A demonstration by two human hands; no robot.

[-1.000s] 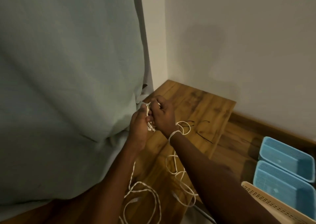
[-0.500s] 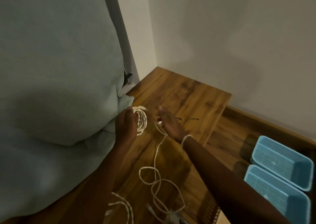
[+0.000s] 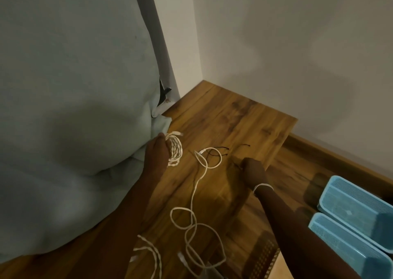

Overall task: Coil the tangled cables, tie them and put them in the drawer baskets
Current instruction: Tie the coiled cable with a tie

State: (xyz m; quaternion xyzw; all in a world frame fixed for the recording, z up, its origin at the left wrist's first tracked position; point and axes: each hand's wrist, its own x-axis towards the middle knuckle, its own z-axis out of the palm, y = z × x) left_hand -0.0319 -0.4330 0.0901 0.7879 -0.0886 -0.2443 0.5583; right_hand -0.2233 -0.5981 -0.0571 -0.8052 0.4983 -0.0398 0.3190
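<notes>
**Right hand leaves the coil and goes for a tie**

A second ago both hands were bunched together on the white cable; now they are well apart. The left hand (image 3: 156, 153) holds the finished coil (image 3: 174, 149) closed in its grip near the left edge of the wooden board (image 3: 244, 119), beside the pale cushion (image 3: 74, 87). The right hand (image 3: 252, 168) has moved to the board's right edge and is pinched nearly closed over thin black ties (image 3: 223, 149) lying there; whether one is already gripped I cannot tell. A loose white cable (image 3: 192, 195) has dropped onto the board and trails toward the near edge, where more tangle lies. I judge coiling of this cable done and tying next. The blue baskets (image 3: 350, 225) wait on the floor past the board's right edge.
</notes>
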